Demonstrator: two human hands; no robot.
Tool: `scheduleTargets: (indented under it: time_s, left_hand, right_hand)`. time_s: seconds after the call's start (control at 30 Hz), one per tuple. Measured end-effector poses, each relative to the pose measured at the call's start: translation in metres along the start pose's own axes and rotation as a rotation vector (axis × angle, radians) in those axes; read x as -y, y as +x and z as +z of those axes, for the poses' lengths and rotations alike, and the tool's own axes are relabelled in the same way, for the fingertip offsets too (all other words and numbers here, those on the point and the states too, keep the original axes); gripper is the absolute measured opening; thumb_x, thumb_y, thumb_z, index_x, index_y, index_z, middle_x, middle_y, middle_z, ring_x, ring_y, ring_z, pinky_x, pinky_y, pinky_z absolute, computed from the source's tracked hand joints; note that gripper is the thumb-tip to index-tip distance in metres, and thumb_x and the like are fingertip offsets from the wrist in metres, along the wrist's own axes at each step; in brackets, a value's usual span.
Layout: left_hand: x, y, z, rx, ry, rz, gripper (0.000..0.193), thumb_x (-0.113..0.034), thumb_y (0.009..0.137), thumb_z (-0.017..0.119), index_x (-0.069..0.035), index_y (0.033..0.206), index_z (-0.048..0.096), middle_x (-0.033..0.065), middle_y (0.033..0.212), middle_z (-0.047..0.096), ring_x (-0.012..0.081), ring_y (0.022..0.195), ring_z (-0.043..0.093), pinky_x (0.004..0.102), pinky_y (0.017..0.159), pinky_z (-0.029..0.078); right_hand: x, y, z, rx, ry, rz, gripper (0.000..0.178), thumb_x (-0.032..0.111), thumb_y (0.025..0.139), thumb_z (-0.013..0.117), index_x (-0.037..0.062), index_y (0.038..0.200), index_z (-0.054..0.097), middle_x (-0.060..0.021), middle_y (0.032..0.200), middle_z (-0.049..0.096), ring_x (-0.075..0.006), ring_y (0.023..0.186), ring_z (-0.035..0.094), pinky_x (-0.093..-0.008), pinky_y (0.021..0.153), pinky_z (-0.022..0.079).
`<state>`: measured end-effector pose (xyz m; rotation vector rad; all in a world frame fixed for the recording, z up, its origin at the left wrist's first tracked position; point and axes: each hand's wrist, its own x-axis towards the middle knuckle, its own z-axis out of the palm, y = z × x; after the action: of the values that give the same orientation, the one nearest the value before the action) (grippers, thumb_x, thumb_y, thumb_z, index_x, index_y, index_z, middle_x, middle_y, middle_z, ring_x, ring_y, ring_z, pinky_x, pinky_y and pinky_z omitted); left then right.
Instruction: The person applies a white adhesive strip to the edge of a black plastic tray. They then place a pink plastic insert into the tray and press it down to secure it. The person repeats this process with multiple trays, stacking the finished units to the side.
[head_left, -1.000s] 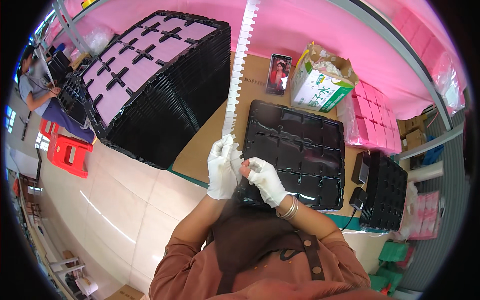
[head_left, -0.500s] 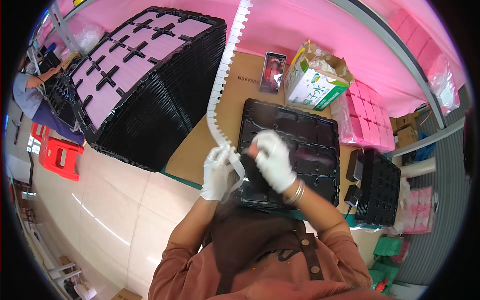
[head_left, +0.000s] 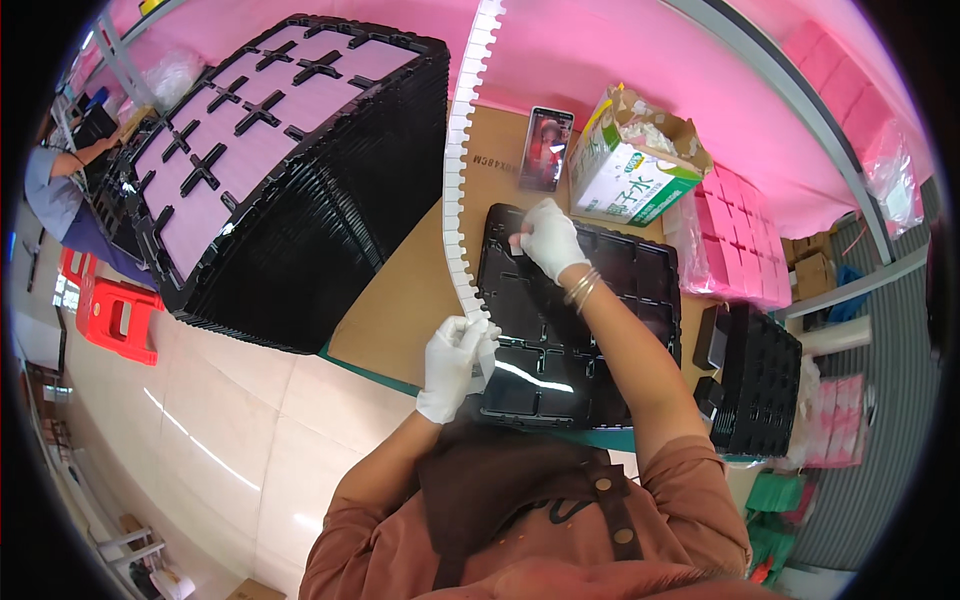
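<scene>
Fisheye head cam looks dn, near, on L hand & R hand.

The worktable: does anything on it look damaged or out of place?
The printed carton behind the black tray has ragged top flaps, apparently torn, with crumpled white scraps inside. The white notched strip at the left hand bends, but shows no clear damage.

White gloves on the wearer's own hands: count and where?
2: one on the left hand, which holds the white notched strip; one on the right hand, over the black tray. Both in plain view.
</scene>
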<state>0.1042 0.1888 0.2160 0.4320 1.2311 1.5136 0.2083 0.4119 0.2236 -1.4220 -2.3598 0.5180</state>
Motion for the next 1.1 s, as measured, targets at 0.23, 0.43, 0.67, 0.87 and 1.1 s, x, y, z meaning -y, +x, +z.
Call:
scheduleTargets:
  time_s: [0.23,0.43,0.67,0.87,1.1]
  left_hand:
    - [-0.003,-0.002,-0.004,0.032,-0.009,-0.032,0.020,-0.021,0.096,0.061,-0.002,0.099,0.057,0.0120,0.096,0.066,0.0193,0.090,0.067,0.0311,0.077,0.053]
    - [-0.022,-0.007,0.010,-0.016,-0.130,0.012,0.016,-0.020,0.096,0.060,-0.004,0.097,0.057,0.0086,0.092,0.065,0.0129,0.080,0.062,0.0262,0.067,0.050]
    - [-0.017,-0.020,0.030,-0.084,-0.088,0.135,0.015,-0.019,0.097,0.059,-0.005,0.091,0.059,0.0014,0.076,0.061,0.0052,0.056,0.049,0.0208,0.047,0.036]
    - [-0.013,-0.024,0.037,-0.076,-0.108,0.166,0.012,-0.016,0.096,0.059,-0.004,0.095,0.060,0.0070,0.091,0.065,0.0104,0.078,0.059,0.0234,0.067,0.047]
    - [-0.029,0.003,0.030,0.129,-0.158,-0.004,0.012,-0.012,0.093,0.061,-0.003,0.100,0.059,0.0082,0.091,0.064,0.0180,0.084,0.063,0.0310,0.078,0.051]
  right_hand:
    - [0.017,-0.027,-0.024,0.032,0.054,0.032,0.033,0.017,0.073,0.080,0.0043,0.097,0.062,-0.0159,0.101,0.063,-0.0352,0.097,0.063,-0.0403,0.084,0.051]
    - [0.040,-0.122,-0.031,0.186,0.818,0.150,0.017,0.013,0.085,0.072,0.0041,0.097,0.063,-0.0023,0.089,0.067,-0.0082,0.081,0.059,-0.0262,0.074,0.050]
    - [0.056,-0.162,-0.019,0.264,1.408,0.342,0.017,0.009,0.086,0.073,0.0016,0.098,0.064,0.0005,0.090,0.065,-0.0049,0.080,0.057,-0.0200,0.071,0.045]
    - [0.048,-0.171,-0.012,0.264,1.489,0.351,0.015,0.011,0.085,0.074,0.0038,0.094,0.065,0.0043,0.081,0.062,-0.0033,0.072,0.052,-0.0199,0.065,0.042]
    - [0.061,-0.186,-0.034,-0.436,0.587,-0.366,0.017,0.001,0.068,0.073,0.0085,0.079,0.062,-0.0054,0.079,0.060,-0.0203,0.071,0.057,-0.0326,0.066,0.046]
